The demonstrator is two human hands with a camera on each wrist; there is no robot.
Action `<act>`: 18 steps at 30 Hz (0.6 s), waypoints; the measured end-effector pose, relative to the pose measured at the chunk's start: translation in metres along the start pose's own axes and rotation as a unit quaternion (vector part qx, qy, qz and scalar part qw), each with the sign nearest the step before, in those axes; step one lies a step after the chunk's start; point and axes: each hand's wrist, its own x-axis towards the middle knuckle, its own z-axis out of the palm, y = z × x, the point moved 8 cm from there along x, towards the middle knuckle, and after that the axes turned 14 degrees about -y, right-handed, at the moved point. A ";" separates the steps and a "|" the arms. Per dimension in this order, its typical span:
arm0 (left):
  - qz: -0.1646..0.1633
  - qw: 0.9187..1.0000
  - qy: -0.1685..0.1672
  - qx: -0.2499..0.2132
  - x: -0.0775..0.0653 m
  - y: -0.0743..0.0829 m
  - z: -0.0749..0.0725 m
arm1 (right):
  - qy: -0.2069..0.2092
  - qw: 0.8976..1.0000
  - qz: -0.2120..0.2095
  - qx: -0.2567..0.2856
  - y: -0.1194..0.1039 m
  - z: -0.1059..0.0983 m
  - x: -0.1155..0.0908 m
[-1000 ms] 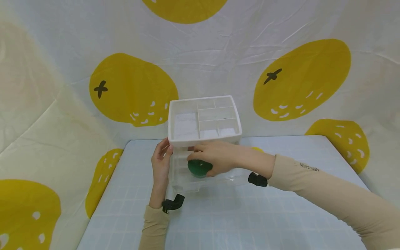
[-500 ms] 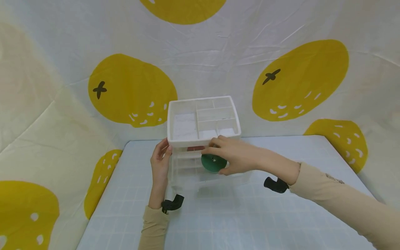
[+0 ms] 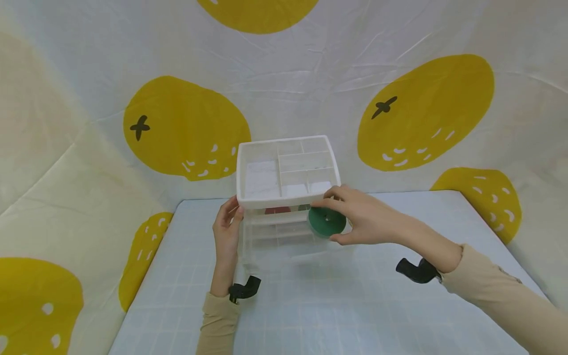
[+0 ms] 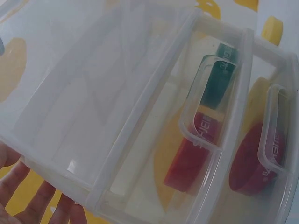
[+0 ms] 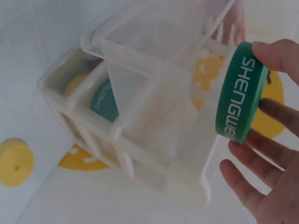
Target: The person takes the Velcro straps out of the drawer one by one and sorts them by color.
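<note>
My right hand (image 3: 370,217) holds a green disc (image 3: 326,222) upright between thumb and fingertips, just in front of the drawer unit's right side. White letters run along the disc's edge in the right wrist view, and a small hole marks its centre. The drawer unit (image 3: 288,202) is white with clear drawers, and its lowest drawer (image 3: 266,254) is pulled out. My left hand (image 3: 227,229) rests against the unit's left side, its fingers (image 4: 39,200) loosely bent there. Through the drawer fronts in the left wrist view show a green disc (image 4: 218,81) and a red disc (image 4: 189,156).
Another drawer holds a second red disc (image 4: 252,161) beside something yellow. A yellow disc (image 5: 16,162) with a centre hole lies on the table beyond the unit's right side. The unit's top is a divided tray (image 3: 305,162). A fruit-patterned cloth (image 3: 306,88) hangs behind.
My right hand has drawn the green disc rightward and slightly up from over the open drawer toward the unit's right side. My left hand has stayed at the unit's left side.
</note>
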 end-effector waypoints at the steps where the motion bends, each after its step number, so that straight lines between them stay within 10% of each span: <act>1: 0.000 1.000 0.001 0.001 0.000 0.000 0.000 | 0.003 1.000 0.006 0.003 0.003 0.000 -0.003; 18: -0.001 1.000 -0.002 0.004 -0.001 0.003 0.001 | 0.053 0.994 0.075 0.050 0.040 0.008 -0.047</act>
